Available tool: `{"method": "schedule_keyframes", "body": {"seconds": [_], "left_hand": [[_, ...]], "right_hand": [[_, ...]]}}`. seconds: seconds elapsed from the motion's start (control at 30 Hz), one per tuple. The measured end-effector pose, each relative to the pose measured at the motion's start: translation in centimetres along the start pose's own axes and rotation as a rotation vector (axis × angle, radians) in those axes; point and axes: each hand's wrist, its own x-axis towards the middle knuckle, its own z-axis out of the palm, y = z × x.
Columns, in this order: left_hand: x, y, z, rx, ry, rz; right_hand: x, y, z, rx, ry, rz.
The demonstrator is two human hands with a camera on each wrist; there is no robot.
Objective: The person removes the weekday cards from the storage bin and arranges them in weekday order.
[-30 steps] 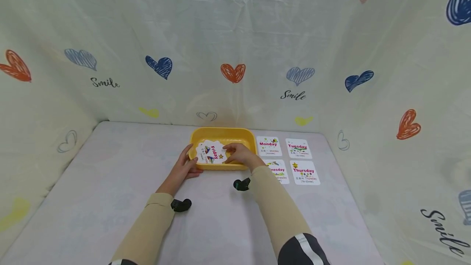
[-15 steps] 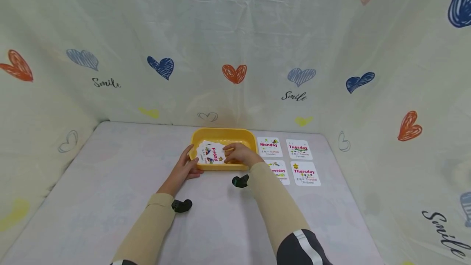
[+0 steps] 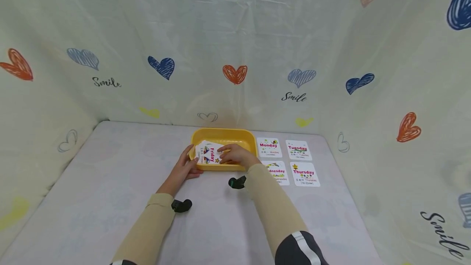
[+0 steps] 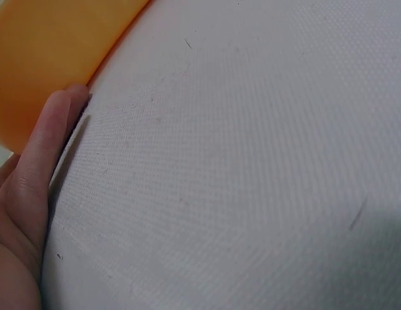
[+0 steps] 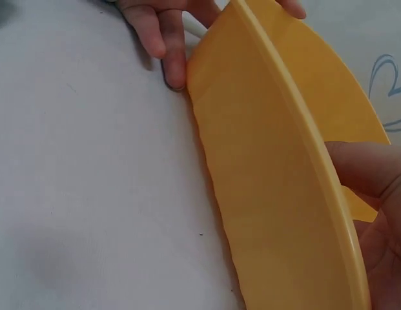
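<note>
A yellow tray (image 3: 241, 135) stands at the back of the table, with a fanned stack of white cards in its left half. The top one is a Friday card (image 3: 212, 155), turned sideways. My left hand (image 3: 184, 166) grips the tray's left front corner, thumb over the rim and fingers along the outside. My right hand (image 3: 238, 154) reaches inside the tray, bent fingertips right at the Friday card's right edge; I cannot tell whether they pinch it. In the right wrist view, the right thumb (image 5: 365, 165) shows behind the tray's front wall; the cards are hidden there.
Right of the tray lie a Monday card (image 3: 269, 147), a Tuesday card (image 3: 299, 150), a Thursday card (image 3: 305, 174) and a Wednesday card (image 3: 277, 173), partly covered by the right forearm. A heart-printed curtain (image 3: 265, 105) closes off the table's back edge.
My right hand has shifted slightly left over the stack. The cards have fanned out, and the Friday card sits a little further left. My left hand keeps its hold on the tray.
</note>
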Motion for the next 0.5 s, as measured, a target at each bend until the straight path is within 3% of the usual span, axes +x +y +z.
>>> {"method": "schedule_keyframes", "body": {"seconds": [0.3, 0.5], "left_hand": [[0.0, -0.2, -0.2, -0.006, -0.006, 0.006], [-0.1, -0.2, -0.3, -0.01, -0.015, 0.011]], "right_hand": [[1.0, 0.0, 0.7, -0.17, 0.03, -0.02], [2.2, 0.0, 0.6, -0.253, 0.05, 0.057]]}}
